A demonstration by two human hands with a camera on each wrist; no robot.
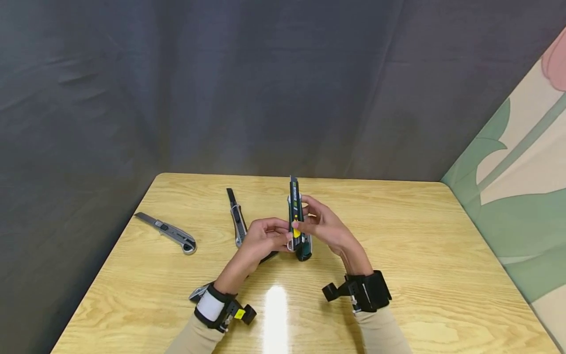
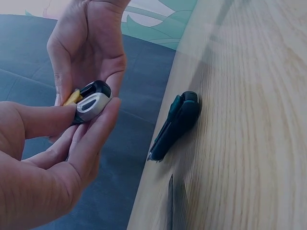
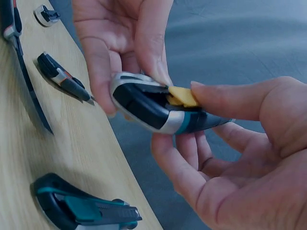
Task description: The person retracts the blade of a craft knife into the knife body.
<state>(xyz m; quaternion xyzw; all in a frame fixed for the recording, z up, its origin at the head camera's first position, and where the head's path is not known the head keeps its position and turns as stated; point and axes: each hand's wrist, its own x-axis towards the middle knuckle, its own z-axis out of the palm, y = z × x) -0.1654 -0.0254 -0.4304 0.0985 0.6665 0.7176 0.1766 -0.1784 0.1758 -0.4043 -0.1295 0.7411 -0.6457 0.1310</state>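
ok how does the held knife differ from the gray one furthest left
The held knife is dark with some yellow; the gray knife is mostly gray. The held knife is raised off the table; the gray knife lies on it. Both are cutters, each with its blade showing.

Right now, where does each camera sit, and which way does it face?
Head: on the person's head, facing forward and down at the table and dark backdrop; left hand, right hand and sleeves show.
Left wrist: on that wrist, looking along the hand at the held knife; both hands show.
Right wrist: on that wrist, looking at the same knife; both hands show.
Shared: both wrist views show the held knife and a teal-and-black knife on the table.
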